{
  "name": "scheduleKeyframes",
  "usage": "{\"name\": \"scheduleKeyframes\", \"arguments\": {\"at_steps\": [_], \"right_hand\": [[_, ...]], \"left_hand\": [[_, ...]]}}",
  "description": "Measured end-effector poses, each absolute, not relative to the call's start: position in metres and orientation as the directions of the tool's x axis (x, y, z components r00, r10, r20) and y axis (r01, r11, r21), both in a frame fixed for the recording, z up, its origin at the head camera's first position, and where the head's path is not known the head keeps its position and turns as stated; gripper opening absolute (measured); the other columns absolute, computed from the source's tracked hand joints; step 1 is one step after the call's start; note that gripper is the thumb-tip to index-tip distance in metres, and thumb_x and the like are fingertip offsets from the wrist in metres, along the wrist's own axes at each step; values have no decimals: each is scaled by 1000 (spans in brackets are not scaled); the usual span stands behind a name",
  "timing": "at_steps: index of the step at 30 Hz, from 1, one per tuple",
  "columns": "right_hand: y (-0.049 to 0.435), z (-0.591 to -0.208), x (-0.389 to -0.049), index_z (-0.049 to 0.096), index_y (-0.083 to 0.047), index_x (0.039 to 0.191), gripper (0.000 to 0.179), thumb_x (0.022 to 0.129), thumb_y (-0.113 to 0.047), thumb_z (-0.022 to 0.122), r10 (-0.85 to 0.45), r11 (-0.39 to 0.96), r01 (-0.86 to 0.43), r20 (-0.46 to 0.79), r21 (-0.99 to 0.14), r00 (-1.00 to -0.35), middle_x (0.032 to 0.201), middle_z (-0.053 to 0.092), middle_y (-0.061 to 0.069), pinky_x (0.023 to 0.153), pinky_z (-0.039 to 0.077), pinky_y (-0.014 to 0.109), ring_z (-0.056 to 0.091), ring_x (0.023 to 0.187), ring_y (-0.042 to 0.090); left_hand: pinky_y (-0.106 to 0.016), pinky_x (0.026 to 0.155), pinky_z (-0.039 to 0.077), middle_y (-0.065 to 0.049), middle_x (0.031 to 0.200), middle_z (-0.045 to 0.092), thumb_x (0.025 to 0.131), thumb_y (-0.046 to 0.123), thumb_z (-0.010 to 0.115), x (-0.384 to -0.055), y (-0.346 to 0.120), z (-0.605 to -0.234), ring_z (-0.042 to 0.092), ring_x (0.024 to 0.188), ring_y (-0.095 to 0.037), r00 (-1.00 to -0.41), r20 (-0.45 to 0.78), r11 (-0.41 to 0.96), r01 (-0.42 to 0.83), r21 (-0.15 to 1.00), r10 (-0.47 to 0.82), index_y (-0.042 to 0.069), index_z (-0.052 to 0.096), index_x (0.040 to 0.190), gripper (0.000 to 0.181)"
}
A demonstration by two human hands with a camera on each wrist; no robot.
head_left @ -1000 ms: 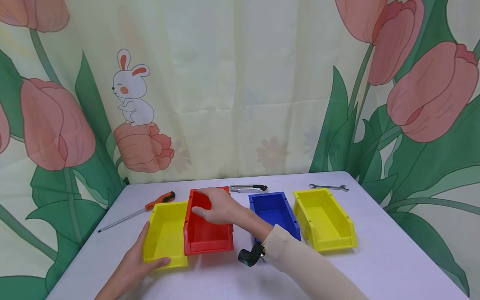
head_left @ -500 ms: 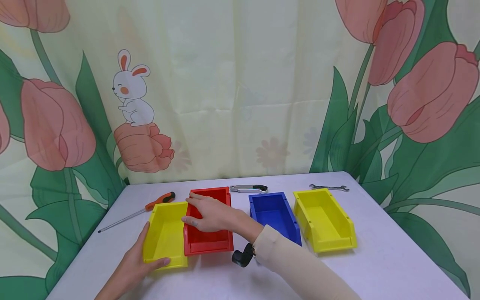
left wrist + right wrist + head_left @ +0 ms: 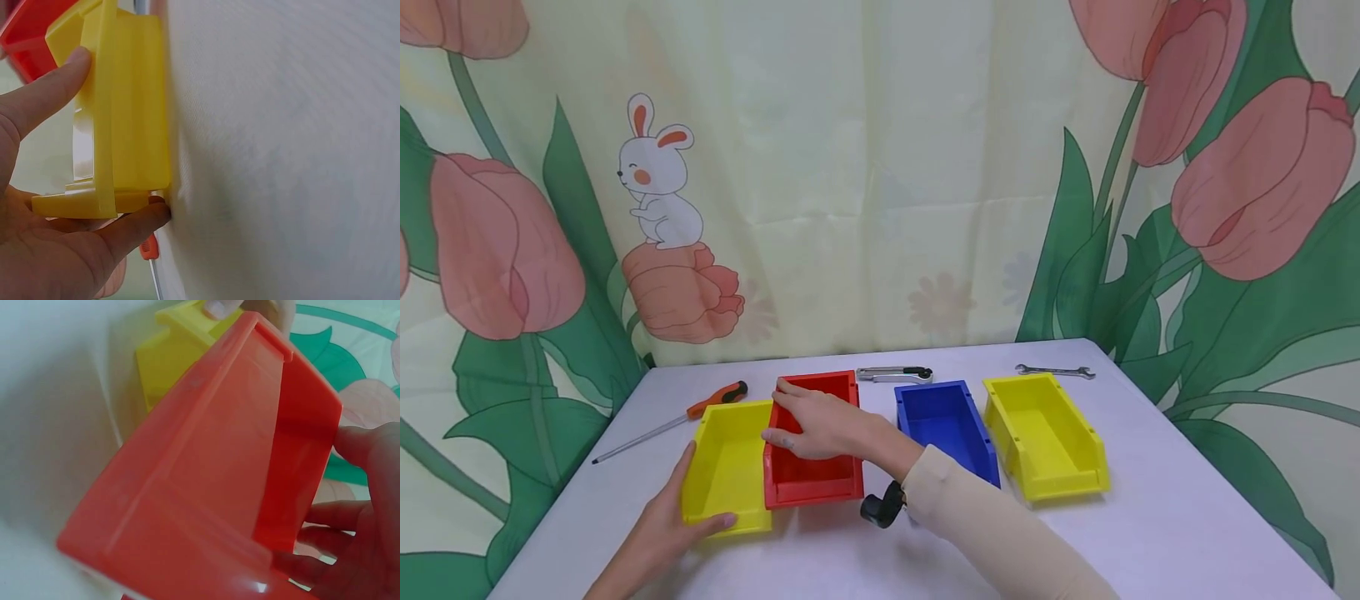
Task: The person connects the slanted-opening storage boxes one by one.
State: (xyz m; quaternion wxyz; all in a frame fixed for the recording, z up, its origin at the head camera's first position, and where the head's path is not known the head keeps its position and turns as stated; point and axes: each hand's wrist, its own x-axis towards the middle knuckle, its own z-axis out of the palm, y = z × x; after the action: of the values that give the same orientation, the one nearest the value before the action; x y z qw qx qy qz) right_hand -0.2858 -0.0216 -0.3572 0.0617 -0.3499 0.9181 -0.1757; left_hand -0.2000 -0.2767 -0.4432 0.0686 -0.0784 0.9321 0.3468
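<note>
My left hand [image 3: 666, 517] grips the left yellow bin [image 3: 722, 475], its thumb over the front rim and its fingers along the left outer side. A red bin [image 3: 814, 492] overlaps that yellow bin's right side, with a shadow on the table below its front. My right hand [image 3: 820, 421] lies across the red bin, and its thumb and fingertips rest at the left wall's rim. In the right wrist view the right hand's fingers [image 3: 340, 515] are only slightly bent against that wall. Both bins have nothing inside that shows.
A blue bin [image 3: 943, 425] and a second yellow bin [image 3: 1052, 450] stand to the right. An orange-handled screwdriver [image 3: 700, 408] lies at left. Behind the bins are a utility knife [image 3: 895, 374] and a wrench [image 3: 1056, 371]. A printed curtain [image 3: 865, 208] hangs at the table's back.
My right hand has moved from inside the red bin leftward and nearer, its fingers now spread over the left rim. The left hand and the bins hold their places.
</note>
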Motion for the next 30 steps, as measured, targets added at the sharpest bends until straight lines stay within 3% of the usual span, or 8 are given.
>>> {"name": "scheduleKeyframes", "arguments": {"at_steps": [6,30], "right_hand": [[-22,-359,-285,41,-24,164,74,101,-55,64,-666,691,-623,11,-365,-745,175,33,-7,110,58,37,44,157,19],[-23,-364,-286,41,-26,164,75,100,-55,65,-654,709,-613,1,-348,-757,175,33,-9,109,59,36,46,156,20]], "left_hand": [[-60,108,56,-30,166,29,66,65,92,-200,-276,-445,51,126,-44,-976,-189,739,-204,642,-106,11,-10,170,155],[-62,110,54,-30,168,27,68,67,90,-202,-276,-445,50,128,-44,-979,-176,752,-192,631,-103,12,-10,170,153]]}}
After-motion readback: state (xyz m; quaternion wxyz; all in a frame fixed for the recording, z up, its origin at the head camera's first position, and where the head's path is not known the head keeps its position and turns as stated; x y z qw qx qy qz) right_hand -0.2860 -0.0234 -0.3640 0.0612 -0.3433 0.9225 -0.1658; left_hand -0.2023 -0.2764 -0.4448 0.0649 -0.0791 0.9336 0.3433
